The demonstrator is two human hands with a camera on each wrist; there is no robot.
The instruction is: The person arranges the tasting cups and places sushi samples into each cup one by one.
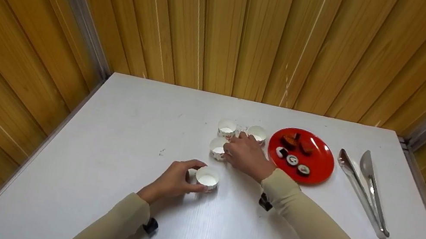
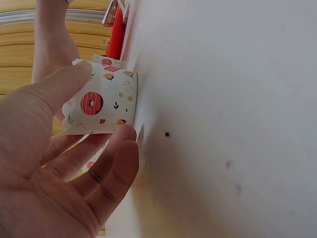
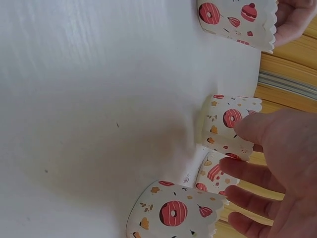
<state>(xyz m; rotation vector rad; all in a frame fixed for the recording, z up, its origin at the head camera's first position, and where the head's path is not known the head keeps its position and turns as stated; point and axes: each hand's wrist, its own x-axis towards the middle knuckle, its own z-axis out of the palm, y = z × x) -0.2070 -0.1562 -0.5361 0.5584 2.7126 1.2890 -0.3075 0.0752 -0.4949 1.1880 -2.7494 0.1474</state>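
Note:
My left hand (image 1: 176, 178) holds a white paper baking cup (image 1: 208, 178) at the table's middle, thumb on the near side and fingers round the far side. Red doughnuts and small flowers are printed on its wall (image 2: 101, 101), and its rim is scalloped. Just beyond, my right hand (image 1: 248, 154) pinches a second baking cup (image 1: 217, 150); its thumb lies against the printed side (image 3: 223, 129) in the right wrist view. Two more cups stand behind, a left one (image 1: 227, 127) and a right one (image 1: 258, 133) close to the right hand's fingers.
Right of the cups lies a red plate (image 1: 320, 167) bearing several sushi pieces (image 1: 292, 159). Metal tongs (image 1: 370, 195) lie farther right. The white table (image 1: 129, 122) meets wood-look panels (image 1: 220, 29) at the back and sides.

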